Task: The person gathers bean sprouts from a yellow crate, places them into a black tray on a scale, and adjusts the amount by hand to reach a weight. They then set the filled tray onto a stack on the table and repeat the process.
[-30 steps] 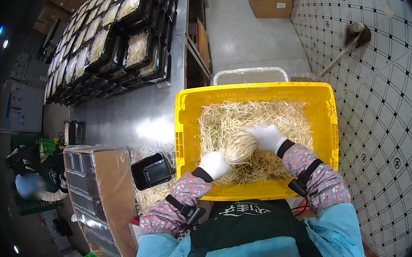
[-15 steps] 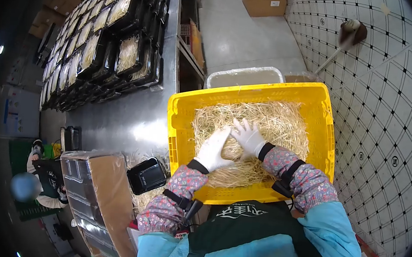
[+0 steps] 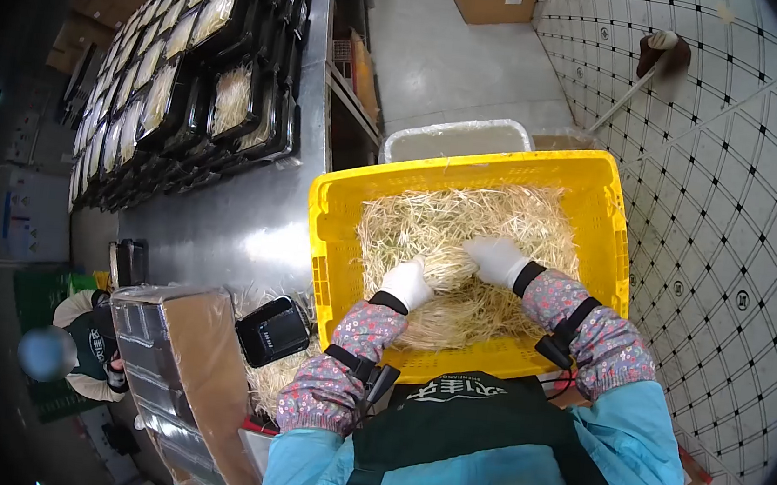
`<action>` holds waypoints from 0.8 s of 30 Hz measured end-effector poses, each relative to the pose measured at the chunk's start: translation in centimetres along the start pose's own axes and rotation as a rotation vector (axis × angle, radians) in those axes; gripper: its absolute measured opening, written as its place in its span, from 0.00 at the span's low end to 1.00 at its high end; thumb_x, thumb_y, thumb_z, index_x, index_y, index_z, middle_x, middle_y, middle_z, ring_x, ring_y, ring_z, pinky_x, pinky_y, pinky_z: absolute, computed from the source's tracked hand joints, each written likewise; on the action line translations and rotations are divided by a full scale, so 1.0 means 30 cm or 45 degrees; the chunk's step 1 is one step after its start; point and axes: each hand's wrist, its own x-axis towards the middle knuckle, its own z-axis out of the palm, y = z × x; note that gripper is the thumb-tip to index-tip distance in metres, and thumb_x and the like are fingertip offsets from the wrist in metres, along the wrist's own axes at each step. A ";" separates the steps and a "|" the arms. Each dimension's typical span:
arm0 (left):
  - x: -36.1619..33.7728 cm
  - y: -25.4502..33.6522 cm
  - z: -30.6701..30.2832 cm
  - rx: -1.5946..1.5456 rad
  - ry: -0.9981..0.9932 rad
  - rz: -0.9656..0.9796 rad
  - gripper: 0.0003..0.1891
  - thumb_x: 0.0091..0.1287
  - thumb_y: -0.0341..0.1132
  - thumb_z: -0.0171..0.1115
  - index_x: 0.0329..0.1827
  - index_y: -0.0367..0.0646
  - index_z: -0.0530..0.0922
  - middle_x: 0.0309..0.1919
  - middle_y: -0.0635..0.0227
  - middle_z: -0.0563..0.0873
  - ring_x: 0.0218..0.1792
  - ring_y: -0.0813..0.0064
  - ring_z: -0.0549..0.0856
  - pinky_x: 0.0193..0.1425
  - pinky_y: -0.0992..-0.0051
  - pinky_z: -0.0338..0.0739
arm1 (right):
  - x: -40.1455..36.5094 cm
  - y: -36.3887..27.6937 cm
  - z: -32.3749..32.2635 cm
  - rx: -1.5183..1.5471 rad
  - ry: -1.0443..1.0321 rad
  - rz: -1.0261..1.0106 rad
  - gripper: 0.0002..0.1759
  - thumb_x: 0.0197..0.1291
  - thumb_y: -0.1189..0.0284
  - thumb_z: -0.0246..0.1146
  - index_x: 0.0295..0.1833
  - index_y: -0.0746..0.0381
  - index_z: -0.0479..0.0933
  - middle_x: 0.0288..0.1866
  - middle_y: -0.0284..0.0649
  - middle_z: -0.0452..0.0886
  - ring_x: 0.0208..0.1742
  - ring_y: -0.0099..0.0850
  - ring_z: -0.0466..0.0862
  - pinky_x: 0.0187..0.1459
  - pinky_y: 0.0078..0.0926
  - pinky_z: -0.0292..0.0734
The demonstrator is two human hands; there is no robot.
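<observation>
A yellow plastic crate stands in front of me, holding a thick heap of thin, pale strands that look like bean sprouts. My left hand, in a white glove, is closed around the left side of a clump of sprouts. On the clump's other side is my gloved right hand, its fingers curled down into the strands. The fingertips of both hands are partly buried. Left of the crate, a black plastic tray lies tilted on loose sprouts.
Tall stacks of filled black trays cover the far part of the metal table. An opened carton of nested trays stands at my left. Behind the crate is a pale tub. Another person is at far left.
Both hands have gone from lying spread on top of the sprouts to gripping a clump from its two sides. The clump now bulges up between them. My view has shifted slightly.
</observation>
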 end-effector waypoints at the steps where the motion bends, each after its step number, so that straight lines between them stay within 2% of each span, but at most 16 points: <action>1: -0.029 0.004 -0.013 0.037 -0.002 0.009 0.20 0.56 0.37 0.68 0.49 0.38 0.77 0.37 0.47 0.87 0.43 0.49 0.87 0.51 0.57 0.80 | -0.010 0.026 -0.006 -0.012 0.063 -0.043 0.14 0.52 0.71 0.62 0.46 0.60 0.77 0.40 0.45 0.84 0.42 0.45 0.86 0.40 0.41 0.81; 2: -0.054 0.000 -0.026 0.075 -0.002 0.017 0.19 0.57 0.37 0.67 0.49 0.39 0.77 0.39 0.47 0.87 0.44 0.49 0.87 0.50 0.57 0.80 | -0.016 0.056 -0.017 -0.026 0.128 -0.088 0.12 0.52 0.70 0.62 0.44 0.59 0.78 0.39 0.44 0.84 0.41 0.45 0.86 0.40 0.41 0.80; 3: -0.077 -0.013 -0.032 0.111 -0.001 0.026 0.18 0.58 0.36 0.66 0.49 0.39 0.76 0.40 0.47 0.87 0.44 0.49 0.87 0.50 0.57 0.80 | -0.022 0.085 -0.054 -0.125 0.112 0.054 0.11 0.51 0.71 0.62 0.42 0.56 0.79 0.38 0.43 0.84 0.39 0.45 0.86 0.39 0.41 0.81; 4: -0.106 -0.051 -0.024 0.118 0.033 0.045 0.16 0.58 0.34 0.64 0.48 0.41 0.76 0.42 0.49 0.86 0.44 0.50 0.86 0.49 0.57 0.80 | -0.042 0.148 -0.087 -0.014 0.243 0.036 0.10 0.52 0.70 0.61 0.43 0.55 0.79 0.38 0.44 0.84 0.39 0.44 0.86 0.39 0.42 0.81; 5: -0.121 -0.105 0.007 0.129 0.081 0.096 0.16 0.57 0.32 0.64 0.49 0.43 0.76 0.41 0.51 0.85 0.43 0.51 0.86 0.47 0.57 0.80 | -0.044 0.177 -0.138 0.016 0.208 0.176 0.11 0.54 0.67 0.61 0.44 0.56 0.79 0.38 0.46 0.84 0.40 0.46 0.85 0.41 0.43 0.81; 7: -0.163 -0.092 -0.006 0.186 0.073 0.129 0.20 0.55 0.32 0.66 0.52 0.45 0.76 0.43 0.56 0.85 0.46 0.55 0.86 0.48 0.58 0.80 | -0.032 0.132 -0.253 0.074 0.295 0.252 0.13 0.57 0.63 0.60 0.45 0.57 0.79 0.40 0.48 0.84 0.43 0.48 0.85 0.44 0.44 0.80; 10: -0.156 -0.048 0.042 0.261 0.202 0.319 0.26 0.54 0.32 0.67 0.59 0.49 0.74 0.47 0.63 0.83 0.52 0.59 0.83 0.48 0.60 0.80 | 0.043 -0.023 -0.269 0.252 0.350 0.135 0.15 0.59 0.60 0.59 0.44 0.59 0.78 0.40 0.50 0.84 0.43 0.50 0.84 0.45 0.45 0.79; 11: -0.138 -0.027 0.051 0.307 0.119 0.249 0.35 0.52 0.34 0.70 0.67 0.50 0.70 0.54 0.62 0.80 0.59 0.60 0.78 0.54 0.61 0.78 | 0.078 -0.054 -0.234 0.290 0.130 0.162 0.23 0.58 0.56 0.62 0.53 0.60 0.77 0.47 0.51 0.83 0.51 0.48 0.83 0.51 0.44 0.78; 13: -0.135 -0.020 0.078 0.216 0.249 0.191 0.43 0.49 0.39 0.75 0.72 0.48 0.67 0.63 0.54 0.77 0.63 0.54 0.76 0.65 0.64 0.74 | 0.114 -0.057 -0.068 0.148 0.041 0.004 0.40 0.55 0.48 0.66 0.67 0.62 0.69 0.59 0.54 0.78 0.61 0.48 0.78 0.59 0.40 0.75; 16: -0.189 -0.099 0.098 0.046 0.235 0.111 0.46 0.50 0.39 0.74 0.75 0.46 0.63 0.70 0.51 0.71 0.68 0.52 0.73 0.71 0.65 0.69 | 0.120 -0.086 -0.059 0.081 -0.387 0.052 0.57 0.53 0.40 0.67 0.76 0.69 0.55 0.72 0.59 0.65 0.72 0.52 0.66 0.71 0.39 0.63; 17: -0.215 -0.145 0.104 -0.057 0.291 0.127 0.41 0.54 0.39 0.72 0.73 0.45 0.67 0.69 0.50 0.73 0.68 0.54 0.74 0.70 0.65 0.70 | 0.125 -0.093 -0.073 0.056 -0.391 0.063 0.58 0.53 0.39 0.66 0.76 0.69 0.54 0.73 0.60 0.64 0.73 0.52 0.66 0.72 0.39 0.62; 19: -0.298 -0.179 0.063 -0.377 0.345 0.034 0.32 0.57 0.38 0.70 0.67 0.43 0.74 0.61 0.51 0.81 0.61 0.56 0.80 0.67 0.66 0.73 | 0.140 -0.123 -0.152 0.011 -0.392 0.087 0.61 0.51 0.37 0.66 0.77 0.69 0.53 0.74 0.63 0.62 0.74 0.54 0.64 0.73 0.41 0.60; 20: -0.337 -0.177 0.043 -0.443 0.504 0.076 0.24 0.60 0.37 0.67 0.60 0.42 0.80 0.52 0.50 0.85 0.53 0.52 0.85 0.61 0.66 0.78 | 0.162 -0.108 -0.117 0.128 -0.224 0.114 0.62 0.49 0.36 0.67 0.77 0.69 0.54 0.72 0.63 0.64 0.73 0.53 0.65 0.73 0.44 0.60; 21: -0.379 -0.169 0.011 -0.534 0.581 0.107 0.21 0.62 0.35 0.67 0.58 0.40 0.81 0.48 0.53 0.88 0.48 0.58 0.88 0.57 0.69 0.80 | 0.180 -0.121 -0.095 0.136 -0.165 0.132 0.62 0.49 0.36 0.67 0.76 0.69 0.54 0.72 0.62 0.65 0.73 0.53 0.66 0.72 0.44 0.61; 23: -0.446 -0.167 -0.033 -0.959 0.669 0.014 0.19 0.65 0.30 0.66 0.59 0.36 0.80 0.48 0.57 0.88 0.47 0.69 0.88 0.56 0.74 0.79 | 0.225 -0.165 -0.061 0.147 -0.047 0.157 0.61 0.48 0.36 0.68 0.76 0.69 0.56 0.71 0.61 0.66 0.72 0.53 0.67 0.71 0.44 0.62; 24: -0.497 -0.163 -0.087 -0.984 0.744 -0.006 0.17 0.67 0.27 0.64 0.58 0.33 0.80 0.47 0.59 0.88 0.47 0.77 0.86 0.55 0.78 0.79 | 0.238 -0.185 -0.035 0.183 -0.180 0.155 0.61 0.45 0.36 0.69 0.74 0.68 0.59 0.65 0.58 0.73 0.67 0.52 0.73 0.68 0.46 0.66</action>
